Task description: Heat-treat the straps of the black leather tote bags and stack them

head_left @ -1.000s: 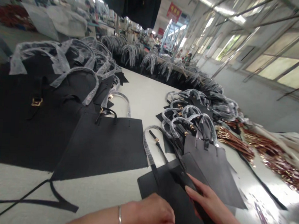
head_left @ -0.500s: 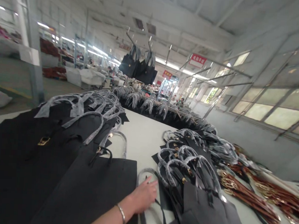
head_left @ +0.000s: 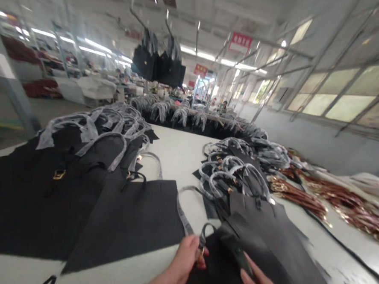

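My left hand (head_left: pixel 187 255) is closed on a small black strap with a gold buckle (head_left: pixel 199 253), beside one end of a plastic-wrapped bag handle (head_left: pixel 181 208). Below and to the right lies a black bag panel (head_left: pixel 212 261). Over that panel, my right hand (head_left: pixel 260 280) has thumb and fingers closed around a long dark object (head_left: pixel 239 250), too blurred to name. Left of my hands, black bag panels (head_left: pixel 133 224) with wrapped handles and gold buckles lie spread out. To the right is another pile of black panels (head_left: pixel 262 219) with looped wrapped handles.
The pieces lie on a pale table (head_left: pixel 183 146). Brown straps with gold metal parts (head_left: pixel 298 192) lie at the right. Black bags (head_left: pixel 158 65) hang from hooks above, and a row of wrapped handles (head_left: pixel 181 116) lines the far end. A metal post (head_left: pixel 15 93) stands at the left.
The view has tilted and shifted. The left hand, which was over the wrapped handle loop, is now lower and grips the buckled strap. My right hand has come into view at the lower right.
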`<state>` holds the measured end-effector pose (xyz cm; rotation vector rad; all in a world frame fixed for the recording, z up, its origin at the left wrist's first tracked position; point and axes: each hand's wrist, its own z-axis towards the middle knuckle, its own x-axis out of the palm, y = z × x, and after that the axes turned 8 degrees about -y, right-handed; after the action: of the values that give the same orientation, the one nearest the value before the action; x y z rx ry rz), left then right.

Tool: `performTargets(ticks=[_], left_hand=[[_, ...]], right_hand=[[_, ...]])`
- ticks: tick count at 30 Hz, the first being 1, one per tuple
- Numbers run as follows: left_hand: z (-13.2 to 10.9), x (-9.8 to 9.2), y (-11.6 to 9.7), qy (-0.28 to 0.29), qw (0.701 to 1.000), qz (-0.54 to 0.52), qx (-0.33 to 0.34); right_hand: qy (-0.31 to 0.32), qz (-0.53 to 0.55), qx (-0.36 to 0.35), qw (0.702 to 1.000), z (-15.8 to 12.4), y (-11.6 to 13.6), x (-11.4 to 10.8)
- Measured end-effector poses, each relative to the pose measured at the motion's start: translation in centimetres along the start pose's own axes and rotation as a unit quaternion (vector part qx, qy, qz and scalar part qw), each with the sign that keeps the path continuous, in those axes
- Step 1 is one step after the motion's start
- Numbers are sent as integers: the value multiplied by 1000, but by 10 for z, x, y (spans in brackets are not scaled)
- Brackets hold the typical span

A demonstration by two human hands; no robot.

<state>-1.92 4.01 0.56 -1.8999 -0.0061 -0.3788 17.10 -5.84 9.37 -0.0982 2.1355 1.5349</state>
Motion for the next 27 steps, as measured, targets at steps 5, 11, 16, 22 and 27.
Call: performTargets(ticks=[5,11,16,22,27], left_hand=[[-19,9,-19,-40,994,-81,-57],[-22,7,-11,-43,990,-112,-70],[-24,9,-11,-4,996,-78,-39],[-25,6,-13,31,994,-90,-61],[-26,9,-12,32,978,-140,-151]], right_hand=[[20,80,97,992,-25,2,4],[58,94,76,991,-31,6,7],[124,103,90,983,-30,16,13],[123,144,88,978,-33,33,13],[102,137,95,981,-31,30,11]])
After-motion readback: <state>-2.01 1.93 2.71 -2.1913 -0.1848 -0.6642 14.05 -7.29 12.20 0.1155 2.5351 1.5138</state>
